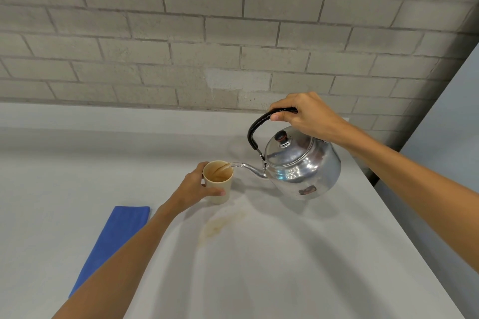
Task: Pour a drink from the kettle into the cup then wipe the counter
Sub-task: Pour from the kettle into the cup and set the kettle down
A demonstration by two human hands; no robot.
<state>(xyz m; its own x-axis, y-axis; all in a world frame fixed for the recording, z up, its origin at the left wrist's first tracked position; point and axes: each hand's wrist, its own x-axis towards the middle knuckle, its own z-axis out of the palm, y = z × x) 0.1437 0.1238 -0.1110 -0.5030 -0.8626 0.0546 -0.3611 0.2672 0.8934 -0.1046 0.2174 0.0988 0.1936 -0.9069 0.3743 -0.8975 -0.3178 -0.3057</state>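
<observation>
Two hands crowd cup (pixel 218 181) and kettle (pixel 302 163); counter (pixel 285 267) open nearer.

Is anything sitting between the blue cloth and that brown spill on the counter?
Only the person's left forearm, which crosses the counter between the blue cloth and the brown spill while the left hand holds the cup. No object lies between them.
</observation>
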